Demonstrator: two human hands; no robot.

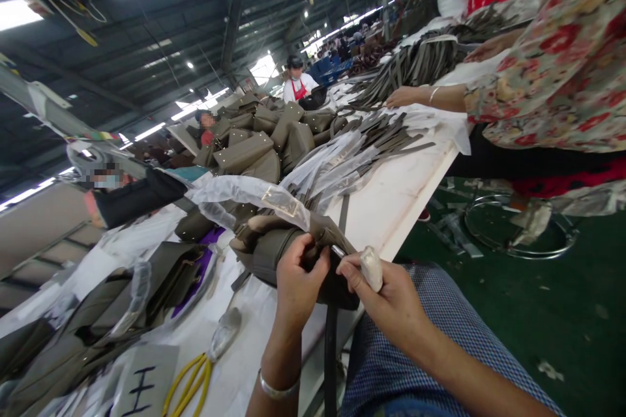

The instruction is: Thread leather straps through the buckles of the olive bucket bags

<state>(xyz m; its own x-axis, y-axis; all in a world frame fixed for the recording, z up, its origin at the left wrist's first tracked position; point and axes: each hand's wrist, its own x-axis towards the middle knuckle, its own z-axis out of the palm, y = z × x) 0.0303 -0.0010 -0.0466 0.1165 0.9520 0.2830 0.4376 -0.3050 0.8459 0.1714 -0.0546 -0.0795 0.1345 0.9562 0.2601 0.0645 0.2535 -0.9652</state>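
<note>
An olive-grey handbag (264, 254) rests on the table edge nearest me, its handle wrapped in clear plastic film (244, 190). My left hand (300, 280) grips the bag's edge, thumb and fingers pinched on the material. In my right hand (386, 293) is a small tool with a white-wrapped handle (372, 267). A slim metal piece (338, 251) shows at the bag beside my right fingertips; whether it is the tool's tip I cannot tell. A dark strap (331, 358) hangs down below the bag.
Yellow-handled scissors (188, 384) lie at the lower left beside a grey block (147, 381) marked in black. More olive bags (161, 280) lie left, with a large bag pile (264, 133) behind. Loose straps (381, 137) cover the table's right. A co-worker's hand (408, 96) touches straps there.
</note>
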